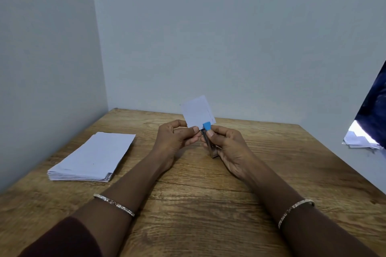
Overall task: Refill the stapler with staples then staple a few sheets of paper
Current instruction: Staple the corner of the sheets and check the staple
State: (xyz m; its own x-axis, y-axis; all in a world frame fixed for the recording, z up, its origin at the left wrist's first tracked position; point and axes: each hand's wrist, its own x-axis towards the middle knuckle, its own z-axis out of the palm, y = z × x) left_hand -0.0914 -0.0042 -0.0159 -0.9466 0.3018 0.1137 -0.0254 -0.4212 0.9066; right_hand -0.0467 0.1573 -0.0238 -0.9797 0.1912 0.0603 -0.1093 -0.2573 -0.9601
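Observation:
My left hand [175, 137] pinches the lower edge of a small set of white paper sheets [197, 112], held upright above the middle of the wooden table [188, 204]. My right hand [227, 148] grips a small stapler [208, 137] with a blue tip and a metal body. The stapler's blue end sits on the lower right corner of the sheets. A row of staple marks runs along the sheets' right edge. Most of the stapler's body is hidden by my fingers.
A stack of white paper [92, 156] lies on the left part of the table. Walls close the table in on the left and the far side. More loose papers [361, 142] lie beyond the table's right edge under a dark cloth.

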